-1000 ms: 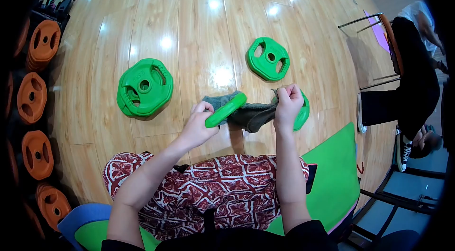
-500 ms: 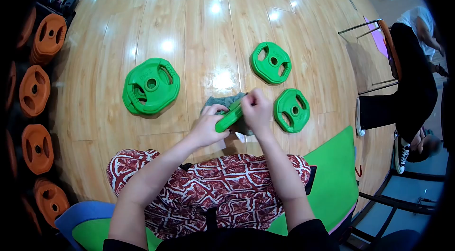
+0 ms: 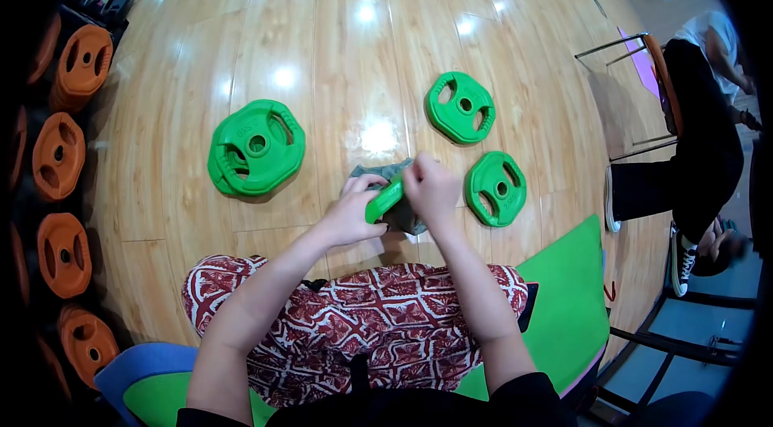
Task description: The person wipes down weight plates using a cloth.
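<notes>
A small green weight plate [image 3: 385,201] is tilted up nearly on edge in front of my lap. My left hand [image 3: 351,213] grips its near left edge, thumb and fingers on either side. My right hand [image 3: 433,192] is closed at the plate's upper right end, with a grey-green cloth [image 3: 413,220] bunched against it and behind the plate. Its fingertips are partly hidden. Flat on the floor to the left lies a larger green plate [image 3: 274,155]. Two more green plates, an upper one [image 3: 457,119] and a lower one [image 3: 505,203], lie on the right.
Orange weight plates [image 3: 63,254] line a dark rack along the left. A green mat [image 3: 564,290] is under me, with a dark flat object [image 3: 528,308] by my right knee. At right, a person [image 3: 700,105] in dark trousers is by a chair [image 3: 656,76].
The held plate has turned slightly, showing more of its edge. My right hand has shifted a little downward and left along it. The plates on the floor stay put.
</notes>
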Tool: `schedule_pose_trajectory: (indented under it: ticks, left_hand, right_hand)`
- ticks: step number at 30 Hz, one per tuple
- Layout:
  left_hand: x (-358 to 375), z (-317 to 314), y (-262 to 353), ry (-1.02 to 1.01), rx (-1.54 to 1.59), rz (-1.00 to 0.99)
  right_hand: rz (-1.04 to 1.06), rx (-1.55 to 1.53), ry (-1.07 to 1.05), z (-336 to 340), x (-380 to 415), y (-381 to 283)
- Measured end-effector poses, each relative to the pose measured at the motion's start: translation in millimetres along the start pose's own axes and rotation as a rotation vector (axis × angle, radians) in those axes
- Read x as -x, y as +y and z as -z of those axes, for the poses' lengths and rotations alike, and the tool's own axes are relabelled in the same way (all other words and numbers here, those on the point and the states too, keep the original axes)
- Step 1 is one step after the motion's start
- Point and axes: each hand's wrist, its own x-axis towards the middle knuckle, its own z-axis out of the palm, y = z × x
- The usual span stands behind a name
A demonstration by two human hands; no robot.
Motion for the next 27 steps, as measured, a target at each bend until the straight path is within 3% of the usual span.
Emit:
schedule_pose_trajectory:
  ticks: [1,4,8,9,15,17,18,22,24,27]
  left_hand:
    - [1.7,-0.4,-2.6,-0.005,0.057,-0.024]
    - [5.8,-7.2,-9.1,0.062,0.050,-0.037]
    - [4.2,-17.2,-9.3,0.201,0.201,-0.034]
    - [4.9,-15.8,-7.7,0.185,0.132,-0.073]
    - [1.4,-13.7,-3.2,0.062,-0.018,-0.099]
    - [1.7,-14.2,-4.6,0.050,-0.019,-0.090]
    - [2.8,-13.6,-4.5,0.029,-0.022,-0.079]
    - [7.1,-12.0,-0.4,0.038,0.054,-0.044]
    - [5.4,-14.5,-2.6,0.073,0.321,-0.011]
    - [1.8,-12.0,-2.6,0.073,0.174,-0.079]
  right_hand:
    - [-0.104,-0.001,-0.011,0.3,-1.8,3.5]
    - [-0.132,-0.104,-0.051,-0.4,4.1,1.0]
    - [0.371,-0.135,-0.170,-6.0,29.8,-51.4]
    - [0.365,-0.136,-0.168,-5.1,30.1,-49.9]
    - [0.115,0.011,-0.071,2.9,4.7,-6.4]
    - [-0.232,-0.212,-0.123,2.7,0.2,4.2]
    - [-0.233,-0.213,-0.122,2.3,2.1,0.3]
    - [0.226,-0.068,-0.120,0.3,23.9,-38.8]
    - [0.308,-0.151,-0.117,0.1,29.5,-46.4]
    - [0.249,-0.070,-0.058,1.5,16.8,-23.0]
